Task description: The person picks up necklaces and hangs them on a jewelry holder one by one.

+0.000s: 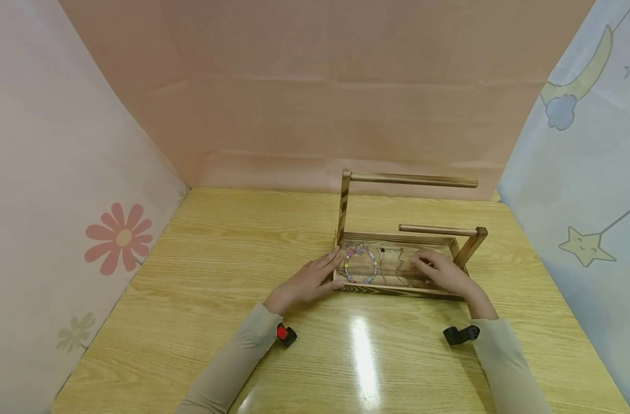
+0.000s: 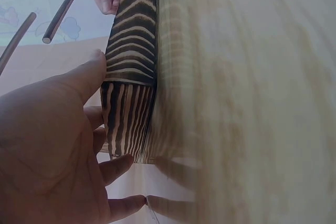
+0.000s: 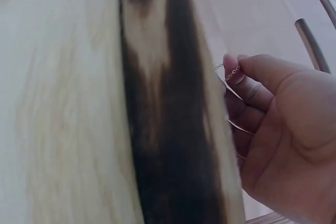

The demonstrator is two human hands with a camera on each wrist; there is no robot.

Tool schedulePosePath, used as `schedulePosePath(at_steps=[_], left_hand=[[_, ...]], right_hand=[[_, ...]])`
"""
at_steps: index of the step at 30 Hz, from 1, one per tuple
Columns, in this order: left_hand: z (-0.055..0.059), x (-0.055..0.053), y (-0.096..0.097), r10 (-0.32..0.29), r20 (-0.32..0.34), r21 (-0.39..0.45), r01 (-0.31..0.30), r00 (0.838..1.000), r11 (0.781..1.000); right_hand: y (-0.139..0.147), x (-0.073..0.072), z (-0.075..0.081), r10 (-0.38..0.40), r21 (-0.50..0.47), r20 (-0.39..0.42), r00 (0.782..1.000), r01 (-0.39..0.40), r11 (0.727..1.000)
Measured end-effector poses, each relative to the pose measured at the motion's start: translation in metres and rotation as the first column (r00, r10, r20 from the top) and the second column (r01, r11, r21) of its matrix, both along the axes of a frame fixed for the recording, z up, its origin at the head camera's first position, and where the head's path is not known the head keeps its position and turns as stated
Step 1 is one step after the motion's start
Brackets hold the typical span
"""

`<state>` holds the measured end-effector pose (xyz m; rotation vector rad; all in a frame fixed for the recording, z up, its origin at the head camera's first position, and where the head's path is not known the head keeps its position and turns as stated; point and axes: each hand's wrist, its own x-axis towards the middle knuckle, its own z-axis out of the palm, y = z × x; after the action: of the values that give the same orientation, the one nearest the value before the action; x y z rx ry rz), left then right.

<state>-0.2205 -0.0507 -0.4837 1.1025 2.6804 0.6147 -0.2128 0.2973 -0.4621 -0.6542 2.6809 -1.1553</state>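
A wooden jewelry stand with a shallow tray base (image 1: 397, 291) sits on the table. My left hand (image 1: 306, 280) rests against the tray's left end, its fingers spread along the dark-grained corner (image 2: 130, 56). Over the tray's right part, my right hand (image 1: 444, 275) pinches a thin chain (image 3: 231, 74) between thumb and index finger. Inside the tray at the left lies a ring of pastel beads (image 1: 367, 280). Beside it are a narrow strand with a dark bead (image 1: 382, 250) and a fine silvery chain (image 1: 400, 267).
An upper wooden bar (image 1: 413, 180) rises from the stand's left post, and a lower bar (image 1: 436, 230) reaches in from the right post. The wooden table (image 1: 232, 247) is bordered by a pink backdrop (image 1: 325, 115) behind and patterned sheets on both sides.
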Motion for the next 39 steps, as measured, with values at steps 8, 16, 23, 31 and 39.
schedulePosePath(at_steps=[8,16,23,31,39], left_hand=[[0.002,0.001,-0.001,-0.006,0.004,0.014,0.006,1.0,1.0],[0.001,0.002,-0.001,-0.007,0.006,0.024,0.007,1.0,1.0],[-0.001,0.002,-0.001,-0.012,0.001,0.023,0.012,1.0,1.0],[-0.002,0.002,0.0,-0.009,0.0,0.026,0.009,1.0,1.0],[0.003,0.004,-0.001,-0.028,0.013,0.048,0.027,1.0,0.998]], right_hand=[[0.0,-0.002,0.005,0.078,-0.21,0.159,0.984,-0.044,0.977],[-0.004,0.002,0.014,0.122,-0.338,0.209,0.97,-0.045,0.94],[-0.007,0.006,0.022,0.085,-0.396,0.193,0.978,-0.002,0.918],[-0.007,0.007,0.026,0.082,-0.398,0.179,0.98,-0.004,0.917],[-0.012,0.011,0.033,0.078,-0.415,0.209,0.975,0.017,0.91]])
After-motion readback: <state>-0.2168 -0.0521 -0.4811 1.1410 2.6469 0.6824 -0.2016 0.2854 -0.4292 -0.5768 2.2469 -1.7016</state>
